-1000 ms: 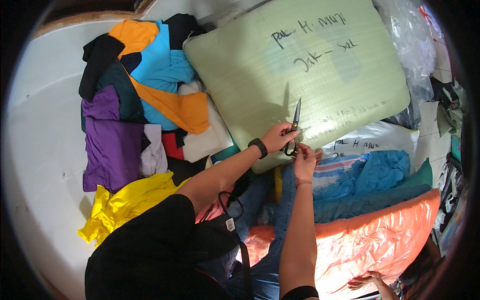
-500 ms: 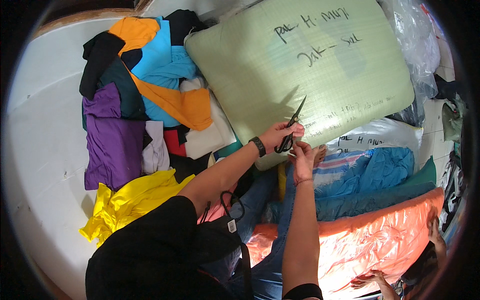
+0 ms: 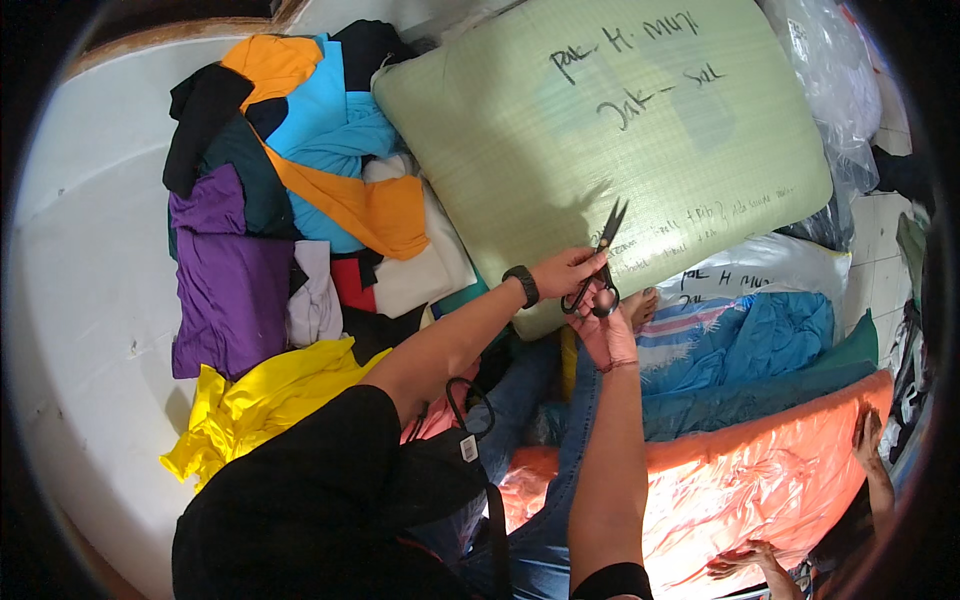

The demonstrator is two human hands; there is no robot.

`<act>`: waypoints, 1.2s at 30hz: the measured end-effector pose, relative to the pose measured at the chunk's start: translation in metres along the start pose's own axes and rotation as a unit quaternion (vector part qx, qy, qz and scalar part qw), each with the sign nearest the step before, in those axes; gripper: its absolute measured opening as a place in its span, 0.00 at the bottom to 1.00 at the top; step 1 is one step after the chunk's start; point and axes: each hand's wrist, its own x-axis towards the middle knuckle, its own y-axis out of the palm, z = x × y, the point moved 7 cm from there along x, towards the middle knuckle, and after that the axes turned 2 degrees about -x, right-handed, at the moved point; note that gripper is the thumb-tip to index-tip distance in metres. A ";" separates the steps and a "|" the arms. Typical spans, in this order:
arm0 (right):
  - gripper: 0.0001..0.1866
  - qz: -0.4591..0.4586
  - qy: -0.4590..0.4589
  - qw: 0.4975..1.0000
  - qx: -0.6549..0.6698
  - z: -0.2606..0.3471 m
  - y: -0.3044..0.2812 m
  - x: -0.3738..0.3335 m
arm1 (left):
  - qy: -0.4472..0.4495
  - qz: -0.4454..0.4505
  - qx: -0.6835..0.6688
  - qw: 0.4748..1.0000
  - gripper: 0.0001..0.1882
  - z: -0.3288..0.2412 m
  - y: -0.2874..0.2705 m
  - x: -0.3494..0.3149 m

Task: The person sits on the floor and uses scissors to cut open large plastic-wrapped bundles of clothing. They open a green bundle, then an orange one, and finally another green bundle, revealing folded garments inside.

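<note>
A pair of black scissors (image 3: 613,224) points up and away over the near edge of a big pale green wrapped bale (image 3: 690,110) with handwriting on it. The blades are slightly parted. My left hand (image 3: 560,274), with a dark watch at the wrist, pinches the scissors near the pivot. Around the handle loops are the fingers of my right hand (image 3: 608,336), palm partly turned up, a thin bracelet at its wrist. Exactly how its fingers sit in the loops is hard to make out.
Left of the bale lies a heap of folded fabrics, including purple cloth (image 3: 232,300), orange cloth (image 3: 395,215) and yellow cloth (image 3: 270,400). To the right are a blue-filled sack (image 3: 770,335) and an orange plastic-wrapped bundle (image 3: 740,480), with another person's hands (image 3: 750,556) on it.
My right hand has come up onto the scissors' handles, where before it was beside them. The blades have parted a little and shifted slightly right.
</note>
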 end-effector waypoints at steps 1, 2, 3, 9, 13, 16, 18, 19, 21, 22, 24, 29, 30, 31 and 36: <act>0.24 -0.005 0.001 1.000 -0.004 0.002 -0.002 -0.001 | 0.000 0.007 0.034 0.999 0.27 0.001 -0.001 0.001; 0.23 -0.008 0.005 1.000 -0.012 0.003 -0.005 0.000 | 0.010 0.018 0.064 0.998 0.27 -0.001 -0.002 0.004; 0.22 -0.011 -0.005 0.999 -0.034 0.005 -0.008 0.002 | 0.019 0.030 0.094 0.995 0.26 -0.002 -0.004 0.008; 0.19 -0.076 -0.074 0.990 -0.090 -0.016 -0.033 0.018 | 0.191 -0.299 0.547 0.758 0.27 -0.055 -0.076 0.036; 0.18 -0.105 -0.124 0.981 -0.103 -0.044 -0.039 0.026 | 0.199 -0.260 0.651 0.685 0.27 -0.063 -0.078 0.063; 0.17 -0.132 -0.157 0.976 -0.070 -0.056 -0.036 0.033 | 0.093 -0.148 0.688 0.705 0.22 -0.050 -0.080 0.079; 0.16 -0.129 -0.171 0.972 -0.092 -0.054 -0.031 0.040 | 0.103 -0.114 0.696 0.701 0.20 -0.054 -0.081 0.083; 0.16 -0.140 -0.161 0.971 -0.106 -0.054 -0.031 0.042 | 0.104 -0.100 0.699 0.701 0.19 -0.054 -0.082 0.083; 0.15 -0.118 -0.159 0.976 -0.093 -0.050 -0.030 0.046 | 0.121 -0.074 0.700 0.699 0.16 -0.056 -0.084 0.084; 0.14 -0.120 -0.145 0.978 -0.088 -0.050 -0.031 0.047 | 0.127 -0.063 0.697 0.703 0.14 -0.055 -0.085 0.084; 0.13 -0.117 -0.140 0.977 -0.112 -0.048 -0.033 0.047 | 0.156 -0.061 0.675 0.719 0.13 -0.056 -0.088 0.078; 0.11 -0.124 -0.117 0.975 -0.144 -0.054 -0.029 0.048 | 0.207 -0.164 0.528 0.807 0.16 -0.050 -0.104 0.038; 0.12 -0.126 -0.114 0.975 -0.142 -0.055 -0.028 0.049 | 0.234 -0.209 0.561 0.766 0.20 -0.051 -0.104 0.027; 0.12 -0.128 -0.110 0.976 -0.140 -0.056 -0.025 0.050 | 0.258 -0.253 0.591 0.721 0.26 -0.051 -0.102 0.015; 0.12 -0.125 -0.100 0.972 -0.171 -0.049 -0.021 0.053 | 0.246 -0.272 0.663 0.653 0.49 -0.039 -0.103 0.007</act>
